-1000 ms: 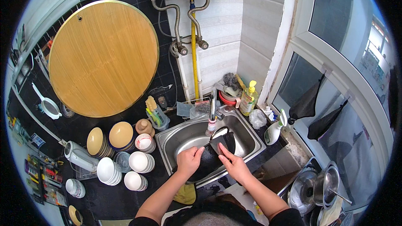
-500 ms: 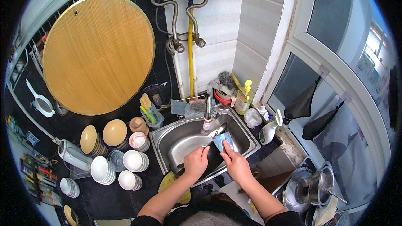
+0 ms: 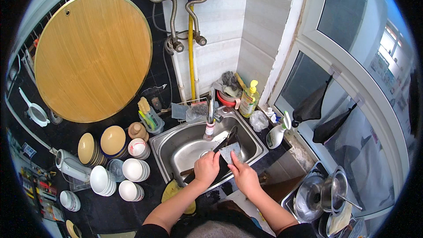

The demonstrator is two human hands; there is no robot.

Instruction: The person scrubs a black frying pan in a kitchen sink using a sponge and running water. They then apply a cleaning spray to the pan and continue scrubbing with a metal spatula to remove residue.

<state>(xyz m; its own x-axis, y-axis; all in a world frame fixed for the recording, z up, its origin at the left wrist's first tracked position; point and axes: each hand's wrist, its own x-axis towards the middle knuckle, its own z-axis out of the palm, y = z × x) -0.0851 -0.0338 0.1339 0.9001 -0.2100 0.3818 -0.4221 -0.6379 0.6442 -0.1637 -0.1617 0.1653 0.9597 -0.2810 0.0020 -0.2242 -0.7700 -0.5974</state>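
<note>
Over the near side of the steel sink (image 3: pixel 164 142), my left hand (image 3: pixel 206 167) is closed at the edge of a black, pan-like thing (image 3: pixel 224 172), whose exact kind is partly hidden. A brown handle-like piece (image 3: pixel 187 172) shows beside that hand. My right hand (image 3: pixel 245 178) grips a flat grey rectangular pad (image 3: pixel 231 152) by its near edge, index finger stretched along it. The pad lies over or just above the black thing. The faucet (image 3: pixel 210 113) stands behind both hands, and a dark utensil (image 3: pixel 231 133) rests in the sink near its spout.
Stacked white bowls (image 3: pixel 135 170) and tan bowls (image 3: pixel 113 139) stand left of the sink. A yellow-green cloth (image 3: pixel 178 197) lies at its near left corner. A soap bottle (image 3: pixel 249 100) and a spray bottle (image 3: pixel 276 135) stand right. Metal pots (image 3: pixel 333 190) fill the lower right.
The whole view has shifted slightly, so the scene sits farther left. The pad looked shiny and bluish before and now looks matte grey; both hands keep their holds.
</note>
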